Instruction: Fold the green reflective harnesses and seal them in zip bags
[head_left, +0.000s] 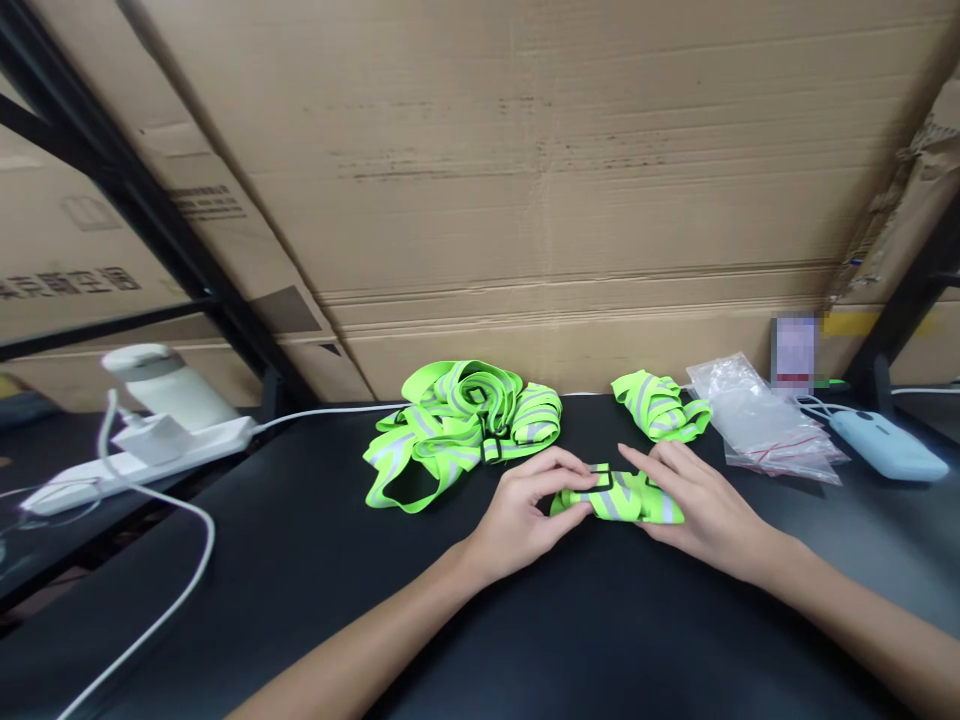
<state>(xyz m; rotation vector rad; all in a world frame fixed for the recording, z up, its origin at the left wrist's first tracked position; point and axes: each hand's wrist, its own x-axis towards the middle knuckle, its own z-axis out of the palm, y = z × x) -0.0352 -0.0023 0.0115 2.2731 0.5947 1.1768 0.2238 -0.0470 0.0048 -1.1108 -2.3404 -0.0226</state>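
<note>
Between my two hands is a folded bundle of neon-green reflective strap point(621, 502) with silver stripes and a black buckle. My left hand point(525, 505) pinches its left end, thumb below and fingers on top by the buckle. On the right end, my right hand point(701, 505) grips the strap between thumb and fingers, its index finger raised. Just behind lies another rolled green strap point(654, 402). To the left sits a larger loose pile of the same green strap point(427, 440), with coils and a black buckle showing.
Clear zip bags point(761, 420) lie at the back right, beside a light-blue device point(889, 445) with a cord. A white power strip point(180, 450), a pale bottle point(169, 385) and a white cable point(202, 560) are at left. Cardboard point(540, 200) walls the back of the black table point(315, 600).
</note>
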